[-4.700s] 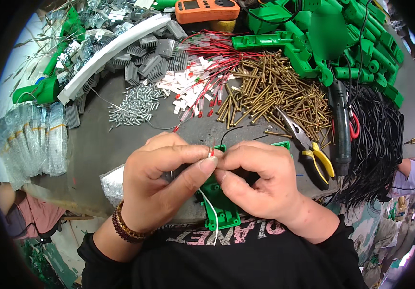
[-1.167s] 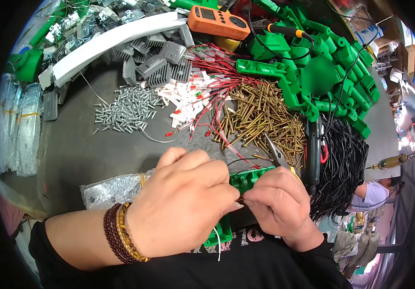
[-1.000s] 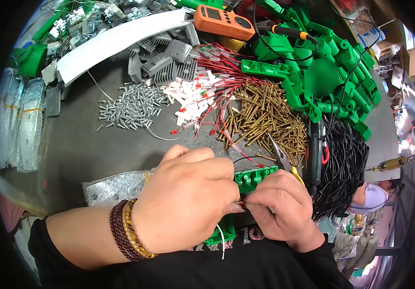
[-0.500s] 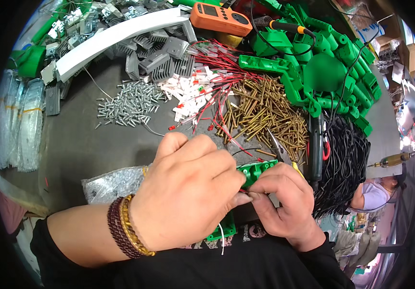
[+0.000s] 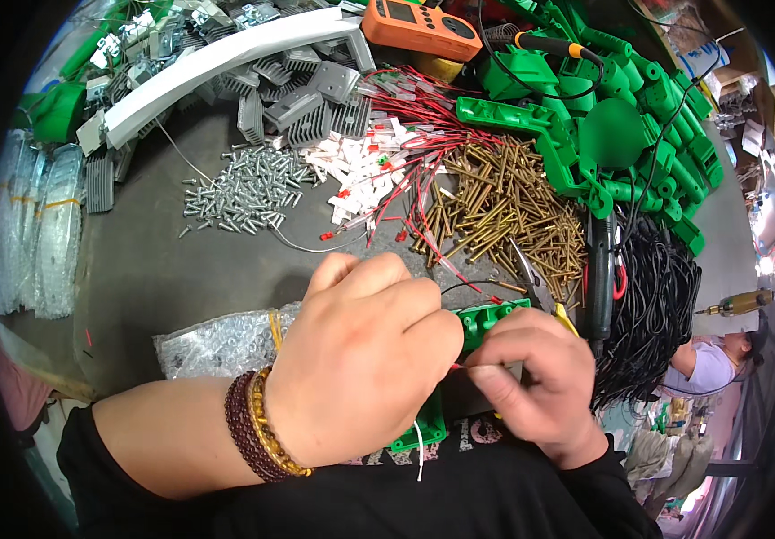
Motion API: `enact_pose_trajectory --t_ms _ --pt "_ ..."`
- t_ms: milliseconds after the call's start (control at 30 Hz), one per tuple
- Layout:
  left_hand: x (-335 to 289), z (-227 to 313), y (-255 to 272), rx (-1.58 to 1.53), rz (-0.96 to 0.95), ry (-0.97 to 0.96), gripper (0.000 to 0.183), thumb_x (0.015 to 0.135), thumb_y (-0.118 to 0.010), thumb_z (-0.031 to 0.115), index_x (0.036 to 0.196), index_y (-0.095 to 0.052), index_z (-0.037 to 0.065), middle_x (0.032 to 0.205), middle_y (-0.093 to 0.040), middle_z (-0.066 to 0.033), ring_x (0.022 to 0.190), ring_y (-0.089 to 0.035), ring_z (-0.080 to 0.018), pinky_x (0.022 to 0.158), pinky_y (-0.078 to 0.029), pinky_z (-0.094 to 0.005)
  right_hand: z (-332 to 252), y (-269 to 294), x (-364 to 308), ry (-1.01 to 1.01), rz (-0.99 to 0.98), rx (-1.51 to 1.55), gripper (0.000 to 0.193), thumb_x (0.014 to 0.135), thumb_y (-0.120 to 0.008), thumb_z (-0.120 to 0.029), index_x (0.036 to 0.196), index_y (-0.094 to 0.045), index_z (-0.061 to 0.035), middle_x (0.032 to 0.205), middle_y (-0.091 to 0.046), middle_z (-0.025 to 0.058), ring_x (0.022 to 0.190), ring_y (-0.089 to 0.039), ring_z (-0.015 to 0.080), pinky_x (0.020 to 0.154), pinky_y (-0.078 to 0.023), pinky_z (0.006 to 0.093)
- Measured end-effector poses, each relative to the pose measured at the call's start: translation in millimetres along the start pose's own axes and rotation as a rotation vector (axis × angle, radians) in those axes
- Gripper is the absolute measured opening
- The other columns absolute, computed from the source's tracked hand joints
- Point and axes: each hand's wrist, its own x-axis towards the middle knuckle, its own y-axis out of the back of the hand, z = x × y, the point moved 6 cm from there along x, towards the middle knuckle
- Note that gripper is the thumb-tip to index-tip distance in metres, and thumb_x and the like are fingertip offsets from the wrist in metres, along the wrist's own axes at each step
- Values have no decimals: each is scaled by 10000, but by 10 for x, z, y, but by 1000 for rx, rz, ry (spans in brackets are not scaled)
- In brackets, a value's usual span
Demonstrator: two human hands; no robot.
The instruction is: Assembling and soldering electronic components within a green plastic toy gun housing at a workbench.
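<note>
In front of my body my two hands are close together over a green plastic housing. Its lower part shows beneath my left wrist. A short bit of red wire spans the small gap between the hands. My left hand, back upward, is closed at one side of that wire, its fingertips hidden. Thumb and forefinger of my right hand pinch the wire's other side. A white wire hangs down below my left hand.
Brass-coloured screws, silver screws, white connectors with red wires and green housings lie beyond the hands. Pliers, a soldering iron, black cables, an orange meter and a bubble-wrap bag surround them.
My left hand has rolled slightly, its thumb now out of sight. A small gap with the red wire shows between the hands. The whole view has shifted a little.
</note>
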Motion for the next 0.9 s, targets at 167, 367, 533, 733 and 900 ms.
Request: enact_pose_trajectory --t_ms 167,367,533,733,900 --pt "2 -28 -1 -40 20 18 317 600 -830 141 663 -519 129 709 -477 -32 711 -507 -265 672 -362 -396 103 197 -133 -84 143 36 210 771 -809 -11 973 -760 -38 850 -688 78 769 -669 196 664 -538 300" --pt "-10 -37 15 -41 29 25 305 598 -824 135 670 -528 131 709 -491 -24 707 -510 -256 671 -360 -391 57 131 -101 -18 94 72 216 776 -804 23 979 -760 -36 928 -701 95 808 -690 191 687 -560 278" --pt "-9 -44 18 -45 24 22 294 599 -818 136 674 -534 131 710 -488 -26 707 -512 -255 669 -359 -391 33 136 -88 -25 89 87 219 773 -793 44 971 -756 -40 928 -708 95 823 -701 193 696 -564 280" --pt "-11 -41 13 -39 15 27 292 594 -817 134 665 -534 129 711 -482 -28 708 -517 -256 667 -359 -392 6 152 -60 -41 73 61 232 752 -771 80 946 -743 -43 919 -722 97 802 -709 203 696 -570 293" --pt "-14 -48 2 -34 10 27 292 587 -819 131 681 -542 128 706 -477 -27 709 -523 -255 672 -364 -394 25 92 -74 -89 101 87 262 733 -783 69 968 -721 -28 896 -726 103 783 -716 224 695 -572 301"
